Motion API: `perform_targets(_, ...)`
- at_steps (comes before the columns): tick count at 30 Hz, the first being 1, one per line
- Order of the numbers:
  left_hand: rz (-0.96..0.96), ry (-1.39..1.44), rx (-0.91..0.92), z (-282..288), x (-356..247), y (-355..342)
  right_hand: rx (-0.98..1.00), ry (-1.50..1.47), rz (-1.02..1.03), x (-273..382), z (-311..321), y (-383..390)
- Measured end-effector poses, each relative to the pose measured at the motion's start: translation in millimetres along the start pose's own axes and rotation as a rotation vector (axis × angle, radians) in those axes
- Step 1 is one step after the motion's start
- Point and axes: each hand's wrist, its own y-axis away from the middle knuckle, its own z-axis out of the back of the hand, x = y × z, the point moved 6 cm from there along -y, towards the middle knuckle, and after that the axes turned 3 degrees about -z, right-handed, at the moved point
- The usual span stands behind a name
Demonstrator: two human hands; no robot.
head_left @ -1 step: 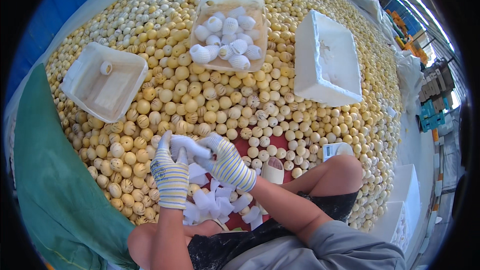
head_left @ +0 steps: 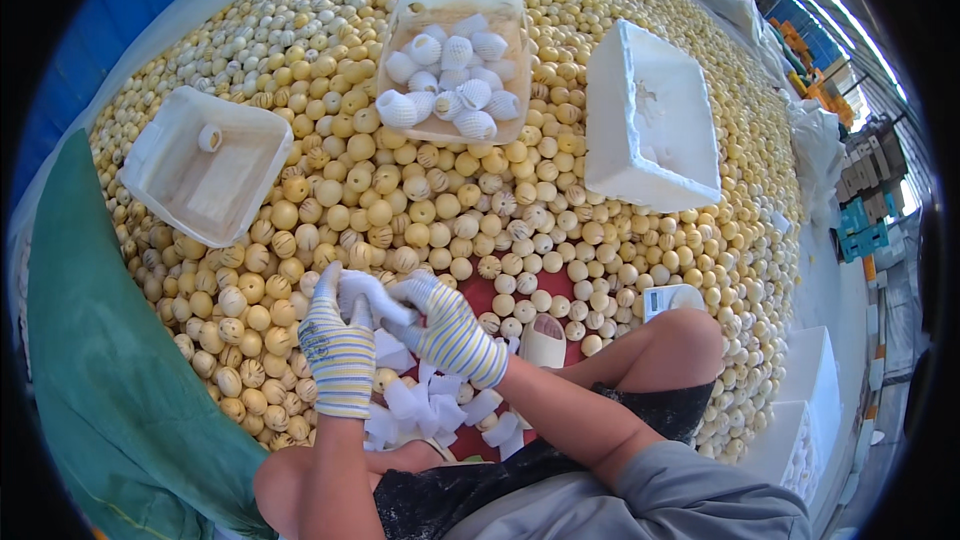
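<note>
Seated amid a vast heap of yellow fruit (head_left: 400, 210), a person's gloved left hand (head_left: 338, 350) and right hand (head_left: 452, 332) together pinch a white foam sleeve (head_left: 362, 292) over one fruit, a tray (head_left: 505, 130) holding about a dozen wrapped, most bare.

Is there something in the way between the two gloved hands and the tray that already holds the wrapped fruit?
Nothing tall. Between the left hand and right hand, which hold a white foam net, and the tray lies only the low bed of yellow fruit. The space above it looks open.
</note>
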Motion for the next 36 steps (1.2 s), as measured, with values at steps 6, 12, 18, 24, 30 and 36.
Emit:
perform_targets(6, -0.165, -0.272, -0.047, -0.9, -17.5, 0.7, 0.024, 0.058, 0.011, 3.7, -1.9, 7.4)
perform_targets(12, -0.235, -0.314, -0.062, 3.6, -41.2, -0.6, 0.010, -0.683, -0.528, -56.8, -1.4, 13.1)
perform_targets(18, -0.113, 0.027, 0.060, -4.4, -31.3, -1.6, 0.039, -0.673, -0.417, -46.1, 3.5, 13.7)
perform_targets(24, 0.030, 0.447, 0.208, -3.5, -23.4, -11.8, 0.105, -0.695, -0.336, -29.3, 8.9, 7.8)
perform_targets(30, 0.124, 0.524, 0.366, 0.9, -38.9, -7.4, 0.061, -0.597, -0.327, -45.9, 8.0, 7.5)
perform_targets(36, 0.196, 0.620, 0.386, 0.2, -33.2, -5.5, 0.191, -0.705, -0.243, -39.8, -8.1, -7.4)
